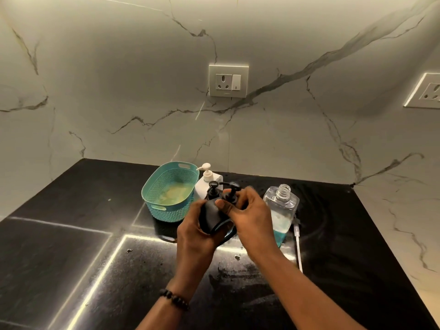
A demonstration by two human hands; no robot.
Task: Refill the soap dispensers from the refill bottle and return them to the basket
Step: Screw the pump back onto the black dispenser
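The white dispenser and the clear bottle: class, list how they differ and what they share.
The white dispenser is opaque and its pump is fitted; the clear bottle is see-through, shows blue liquid low down, and its threaded neck is open. The white dispenser stands beside the basket; the clear bottle stands further right. Both stand upright on the counter.

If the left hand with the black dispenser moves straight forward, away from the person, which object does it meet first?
Probably the white pump bottle, which stands just behind the black dispenser that the left hand grips. The teal basket sits slightly to the left of that line. Depth is hard to judge here.
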